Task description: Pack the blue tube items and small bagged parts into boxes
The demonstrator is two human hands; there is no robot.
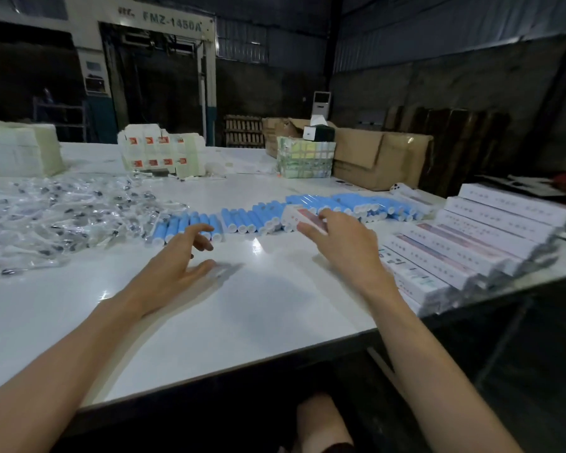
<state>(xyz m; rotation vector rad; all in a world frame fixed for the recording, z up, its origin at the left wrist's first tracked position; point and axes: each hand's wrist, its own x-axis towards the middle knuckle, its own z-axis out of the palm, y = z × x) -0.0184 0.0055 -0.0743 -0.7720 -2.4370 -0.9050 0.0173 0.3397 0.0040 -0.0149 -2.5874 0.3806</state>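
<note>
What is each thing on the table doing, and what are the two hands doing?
Blue plastic tubes: lying side by side in rows.
Clear bagged small parts: heaped loose, unpacked.
Long white cardboard boxes: closed, stacked.
Small white-and-red box: by the tubes, under the right hand's fingers.
Left hand: open, empty, above the white table.
Right hand: reaching onto that box; grip unclear.

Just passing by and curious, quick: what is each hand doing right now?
Left hand: open, holding nothing.
Right hand: pinches a box by the tubes.
</note>
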